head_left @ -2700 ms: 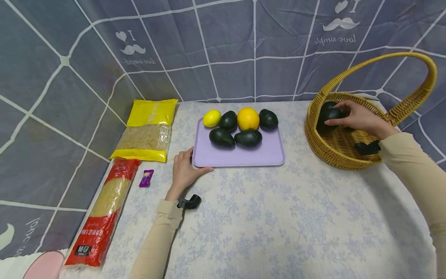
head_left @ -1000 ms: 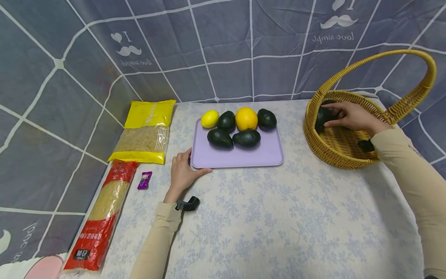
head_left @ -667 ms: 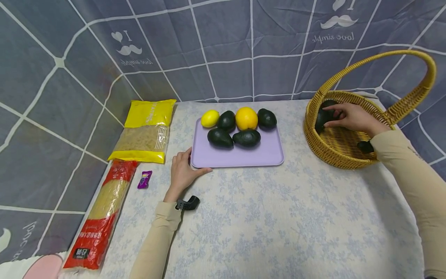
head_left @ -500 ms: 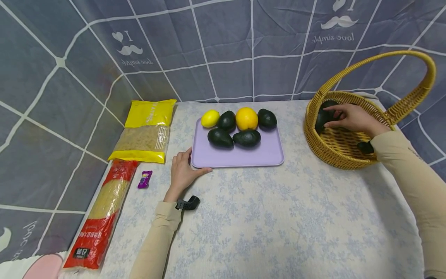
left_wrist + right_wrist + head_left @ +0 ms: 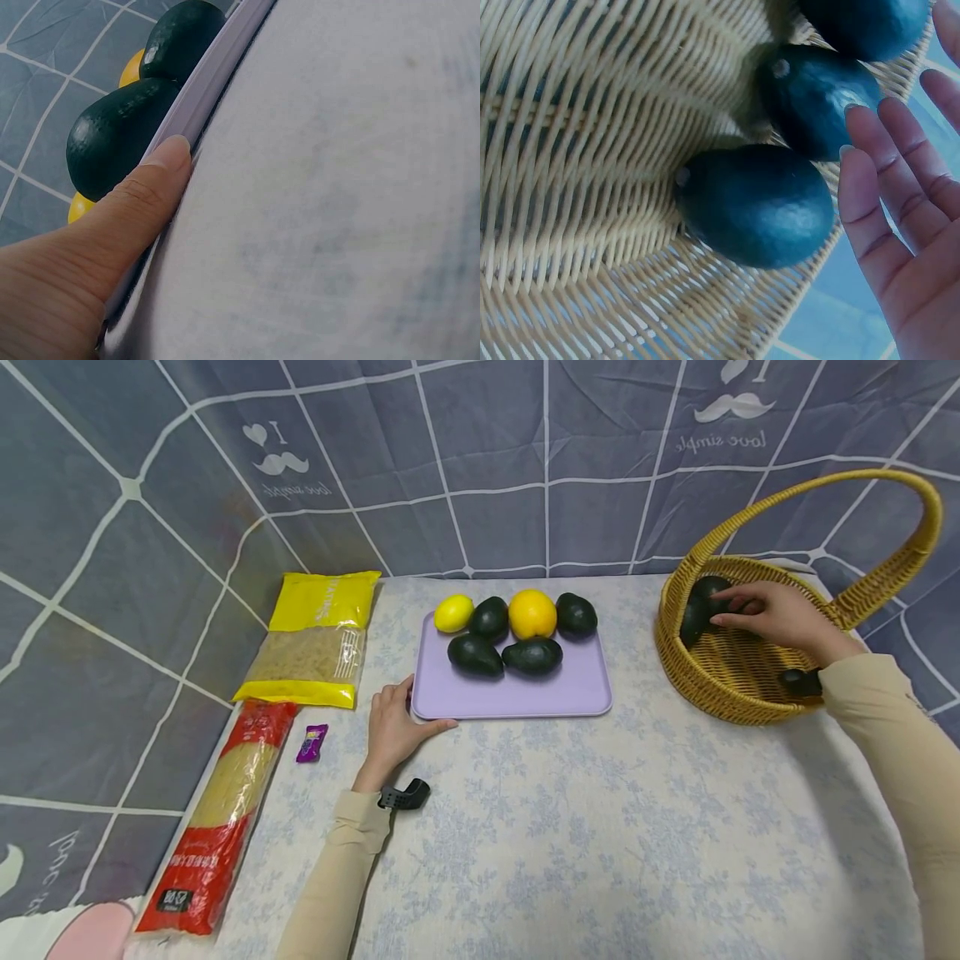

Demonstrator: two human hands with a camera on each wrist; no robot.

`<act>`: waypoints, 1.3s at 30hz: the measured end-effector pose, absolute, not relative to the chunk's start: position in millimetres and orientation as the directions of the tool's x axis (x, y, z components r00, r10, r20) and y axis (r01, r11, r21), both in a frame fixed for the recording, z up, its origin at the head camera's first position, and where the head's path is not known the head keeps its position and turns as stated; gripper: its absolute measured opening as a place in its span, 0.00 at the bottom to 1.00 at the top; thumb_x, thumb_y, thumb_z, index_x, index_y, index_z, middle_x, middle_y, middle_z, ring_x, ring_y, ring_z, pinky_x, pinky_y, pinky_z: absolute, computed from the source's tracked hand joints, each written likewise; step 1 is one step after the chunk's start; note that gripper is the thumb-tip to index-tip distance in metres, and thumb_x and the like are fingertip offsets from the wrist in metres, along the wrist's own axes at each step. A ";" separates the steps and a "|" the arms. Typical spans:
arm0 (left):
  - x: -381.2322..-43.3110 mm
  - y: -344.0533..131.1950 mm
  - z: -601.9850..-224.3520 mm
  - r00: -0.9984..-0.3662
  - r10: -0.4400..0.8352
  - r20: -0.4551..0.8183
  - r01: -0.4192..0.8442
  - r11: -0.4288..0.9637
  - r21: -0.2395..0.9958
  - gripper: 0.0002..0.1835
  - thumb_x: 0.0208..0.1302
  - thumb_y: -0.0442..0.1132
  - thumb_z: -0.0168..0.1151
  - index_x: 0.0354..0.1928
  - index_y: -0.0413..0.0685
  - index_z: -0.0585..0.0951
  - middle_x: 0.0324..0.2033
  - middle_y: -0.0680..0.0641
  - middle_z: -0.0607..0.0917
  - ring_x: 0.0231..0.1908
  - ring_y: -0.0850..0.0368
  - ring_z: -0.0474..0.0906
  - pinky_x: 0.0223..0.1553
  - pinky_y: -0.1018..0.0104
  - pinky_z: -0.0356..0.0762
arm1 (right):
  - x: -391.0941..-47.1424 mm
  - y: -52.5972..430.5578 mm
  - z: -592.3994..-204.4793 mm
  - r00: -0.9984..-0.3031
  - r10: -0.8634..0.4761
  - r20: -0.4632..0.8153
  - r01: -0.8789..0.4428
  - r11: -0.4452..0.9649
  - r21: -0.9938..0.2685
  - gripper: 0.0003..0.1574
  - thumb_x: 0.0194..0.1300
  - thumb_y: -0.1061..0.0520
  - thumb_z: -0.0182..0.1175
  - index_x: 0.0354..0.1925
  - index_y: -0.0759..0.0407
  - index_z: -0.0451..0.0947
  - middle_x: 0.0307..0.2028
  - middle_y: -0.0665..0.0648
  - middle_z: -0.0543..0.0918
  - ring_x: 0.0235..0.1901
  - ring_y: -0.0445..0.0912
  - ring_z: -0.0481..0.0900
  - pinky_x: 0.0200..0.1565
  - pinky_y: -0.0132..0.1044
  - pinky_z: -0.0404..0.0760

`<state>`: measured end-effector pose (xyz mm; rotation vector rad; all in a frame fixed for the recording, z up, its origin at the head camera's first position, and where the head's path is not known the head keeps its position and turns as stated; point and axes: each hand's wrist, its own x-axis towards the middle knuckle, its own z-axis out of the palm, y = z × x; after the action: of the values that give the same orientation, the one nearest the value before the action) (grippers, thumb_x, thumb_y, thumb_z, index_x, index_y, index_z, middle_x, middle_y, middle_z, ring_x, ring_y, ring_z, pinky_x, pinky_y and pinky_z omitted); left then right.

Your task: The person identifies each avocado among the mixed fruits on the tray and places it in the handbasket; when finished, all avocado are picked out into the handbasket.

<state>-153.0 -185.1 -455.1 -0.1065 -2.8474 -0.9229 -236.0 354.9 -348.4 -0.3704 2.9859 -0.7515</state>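
One tray [image 5: 525,697] is bearing four avocados [image 5: 532,657], one lemon [image 5: 453,613], one orange [image 5: 532,615]; one basket [image 5: 697,683] is holding three avocados [image 5: 754,206]; two packets [image 5: 311,639] and one sweet [image 5: 312,743] are lying left.

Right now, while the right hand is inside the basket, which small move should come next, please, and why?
I would probably ease the right hand out of the basket: its fingers look open and seem to grip none of the avocados, which lie by the basket's wall.
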 end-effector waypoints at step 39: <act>-152.3 -184.1 -452.6 -0.987 0.021 0.158 0.109 0.814 0.570 0.57 0.37 0.59 0.78 0.67 0.36 0.65 0.48 0.37 0.72 0.43 0.44 0.62 0.42 0.54 0.60 | -163.7 230.7 -297.1 -0.566 -0.344 0.749 -0.792 0.478 -0.379 0.09 0.55 0.71 0.64 0.38 0.73 0.82 0.30 0.66 0.82 0.31 0.35 0.72 0.34 0.25 0.67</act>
<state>-152.3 -184.1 -452.6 -0.1027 -2.8530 -0.9101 -163.7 230.7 -297.1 -1.3929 3.1729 -1.4548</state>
